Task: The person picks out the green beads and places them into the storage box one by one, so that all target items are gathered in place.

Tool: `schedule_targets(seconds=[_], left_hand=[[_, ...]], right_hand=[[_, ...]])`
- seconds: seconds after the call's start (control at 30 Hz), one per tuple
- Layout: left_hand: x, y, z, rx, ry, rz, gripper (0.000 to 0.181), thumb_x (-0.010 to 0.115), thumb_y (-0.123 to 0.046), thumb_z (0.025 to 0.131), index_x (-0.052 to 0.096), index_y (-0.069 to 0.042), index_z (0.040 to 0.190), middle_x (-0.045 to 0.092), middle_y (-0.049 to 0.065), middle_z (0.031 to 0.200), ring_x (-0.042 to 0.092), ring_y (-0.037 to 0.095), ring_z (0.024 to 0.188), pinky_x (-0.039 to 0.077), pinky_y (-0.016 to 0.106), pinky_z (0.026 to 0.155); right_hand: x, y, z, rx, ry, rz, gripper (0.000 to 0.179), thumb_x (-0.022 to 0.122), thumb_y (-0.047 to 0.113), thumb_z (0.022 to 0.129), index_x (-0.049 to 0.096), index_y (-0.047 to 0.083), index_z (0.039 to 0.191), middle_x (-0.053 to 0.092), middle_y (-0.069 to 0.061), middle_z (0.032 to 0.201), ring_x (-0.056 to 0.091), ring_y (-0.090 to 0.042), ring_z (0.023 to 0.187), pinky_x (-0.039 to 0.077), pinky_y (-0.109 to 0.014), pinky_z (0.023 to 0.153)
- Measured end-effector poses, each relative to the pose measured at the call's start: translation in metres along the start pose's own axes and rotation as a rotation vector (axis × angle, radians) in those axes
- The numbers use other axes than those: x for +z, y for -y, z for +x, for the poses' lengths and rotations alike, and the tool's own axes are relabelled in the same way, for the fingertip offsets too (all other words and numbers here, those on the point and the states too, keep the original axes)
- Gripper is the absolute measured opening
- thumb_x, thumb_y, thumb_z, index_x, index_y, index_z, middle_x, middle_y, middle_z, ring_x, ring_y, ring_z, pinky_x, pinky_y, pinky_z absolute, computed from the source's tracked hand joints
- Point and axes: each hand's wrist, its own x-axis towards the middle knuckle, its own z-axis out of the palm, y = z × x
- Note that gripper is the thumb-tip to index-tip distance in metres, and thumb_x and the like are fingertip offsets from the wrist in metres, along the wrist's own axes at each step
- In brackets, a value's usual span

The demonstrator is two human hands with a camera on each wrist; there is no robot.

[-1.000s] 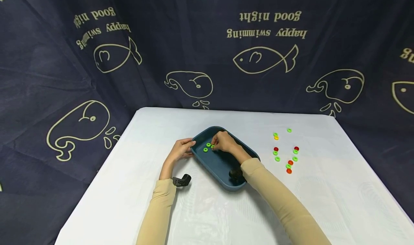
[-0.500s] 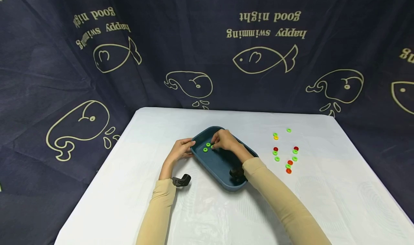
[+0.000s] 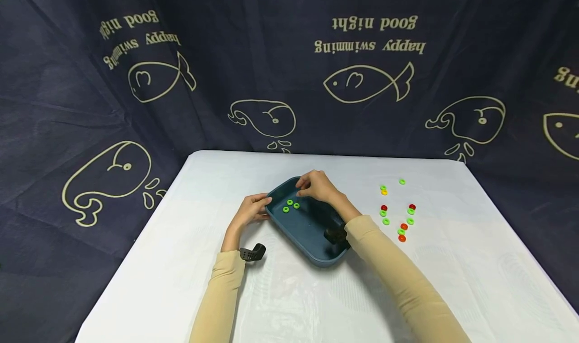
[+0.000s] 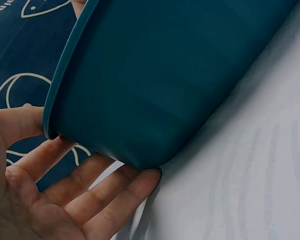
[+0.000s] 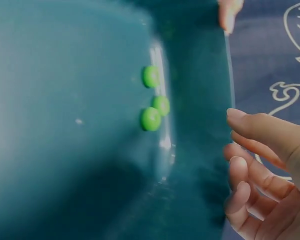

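A deep blue rectangular tray (image 3: 299, 231) lies at an angle on the table. My left hand (image 3: 252, 210) grips its left end, thumb over the rim and fingers spread along the outer wall (image 4: 140, 75). Three small green rings (image 3: 296, 206) lie close together on the tray's floor, near that end; the right wrist view shows them as a bunch (image 5: 151, 119). Above the tray's far side is my right hand (image 3: 318, 187), its fingers loosely bent with nothing between them. In the right wrist view its thumb and fingers (image 5: 270, 175) overlap the tray's edge.
To the tray's right, several small rings are scattered on the white table (image 3: 452, 262): green (image 3: 402, 181), yellow (image 3: 384, 192), dark red (image 3: 384, 208) and orange-red (image 3: 402, 238). A dark curtain (image 3: 289, 56) with fish drawings hangs behind the table.
My right hand has let go of a green ring beside the other two and moved up and back from them. The left hand keeps its hold on the tray.
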Motion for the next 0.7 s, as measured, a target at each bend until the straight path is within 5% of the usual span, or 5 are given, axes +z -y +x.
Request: schedule_targets(seconds=[0.37, 0.7], left_hand=[[0.0, 0.0, 0.001, 0.003, -0.012, 0.015, 0.047, 0.053, -0.023, 0.096, 0.046, -0.001, 0.137, 0.055, 0.028, 0.128, 0.068, 0.03, 0.099, 0.056, 0.043, 0.089], [0.0, 0.0, 0.001, -0.007, -0.018, 0.005, 0.048, 0.053, -0.022, 0.096, 0.044, 0.0, 0.138, 0.054, 0.028, 0.129, 0.067, 0.031, 0.102, 0.056, 0.043, 0.09]], right_hand=[[-0.034, -0.008, -0.007, 0.005, -0.1, -0.006, 0.025, 0.077, 0.017, 0.077, 0.074, 0.003, 0.098, 0.073, -0.01, 0.088, 0.066, -0.025, 0.077, 0.053, -0.026, 0.06], [-0.062, -0.024, -0.024, 0.039, -0.176, 0.022, 0.025, 0.077, 0.016, 0.078, 0.073, 0.003, 0.099, 0.072, -0.013, 0.087, 0.066, -0.027, 0.077, 0.056, -0.031, 0.065]])
